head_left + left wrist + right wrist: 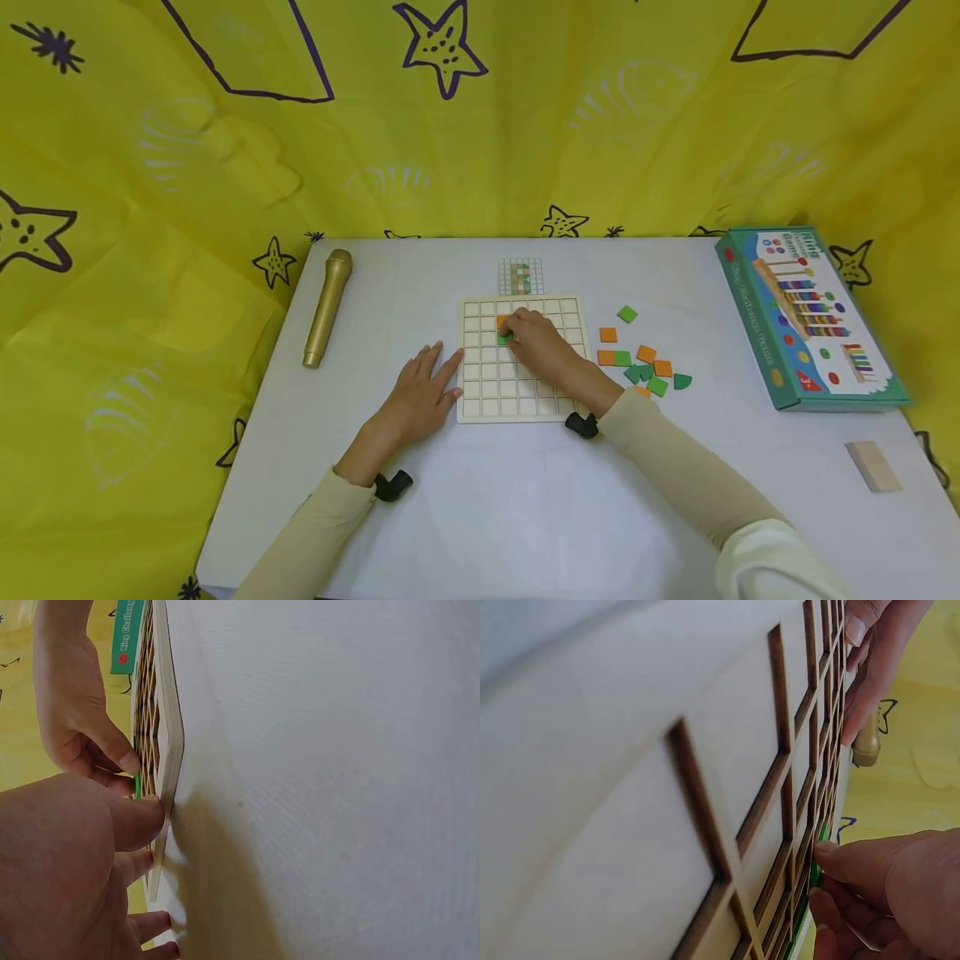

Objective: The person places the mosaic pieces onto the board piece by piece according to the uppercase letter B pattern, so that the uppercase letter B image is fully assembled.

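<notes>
A pale wooden grid board [489, 407] lies on the white table, its square cells marked off by raised ribs. My right hand [546, 348] is over its upper part, thumb and finger pinching a green piece [816, 873] at the cells. An orange square tile [501, 319] sits in a cell just above, partly covered by the fingers. On the board's left edge my left hand [418, 398] rests with fingers spread and fairly straight, the thumb touching the rim in the left wrist view. The green piece's full shape is hidden by the fingers.
Right of the board lie loose orange tiles [608, 335] and green pieces [627, 314], some rounded. A patterned grid card [534, 283] is behind the board. Farther out are a gold microphone [327, 308], a green game box [817, 325] and a wooden block [873, 467].
</notes>
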`<state>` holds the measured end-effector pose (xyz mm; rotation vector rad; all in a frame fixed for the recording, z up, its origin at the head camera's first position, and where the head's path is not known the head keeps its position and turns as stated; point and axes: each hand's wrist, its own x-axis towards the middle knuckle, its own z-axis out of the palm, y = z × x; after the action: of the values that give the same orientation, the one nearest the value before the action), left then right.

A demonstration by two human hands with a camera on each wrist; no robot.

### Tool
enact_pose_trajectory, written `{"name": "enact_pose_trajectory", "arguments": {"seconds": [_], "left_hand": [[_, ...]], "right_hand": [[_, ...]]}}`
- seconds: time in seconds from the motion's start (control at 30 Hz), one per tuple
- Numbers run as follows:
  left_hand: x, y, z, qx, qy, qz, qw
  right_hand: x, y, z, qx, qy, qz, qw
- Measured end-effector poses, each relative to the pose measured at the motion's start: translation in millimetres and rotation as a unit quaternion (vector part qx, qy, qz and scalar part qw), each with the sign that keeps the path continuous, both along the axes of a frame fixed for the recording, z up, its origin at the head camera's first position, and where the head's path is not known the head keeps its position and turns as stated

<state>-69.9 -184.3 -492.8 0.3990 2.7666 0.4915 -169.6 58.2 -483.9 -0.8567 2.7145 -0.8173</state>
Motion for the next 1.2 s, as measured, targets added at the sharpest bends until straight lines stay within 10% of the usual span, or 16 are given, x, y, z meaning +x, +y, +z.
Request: {"name": "enact_pose_trajectory", "arguments": {"seconds": [0.63,1.2], "left_hand": [[3.1,3.0,2.9,0.000,-0.003,0.009,1.0000],[1.8,2.5,2.0,-0.001,0.004,0.009,1.0000]], "right_hand": [[-15.7,109,31.2,0.051,-0.118,-0.077,0.9887],[-16.9,152,4.2,0.015,-0.139,-0.102,0.9849]]}}
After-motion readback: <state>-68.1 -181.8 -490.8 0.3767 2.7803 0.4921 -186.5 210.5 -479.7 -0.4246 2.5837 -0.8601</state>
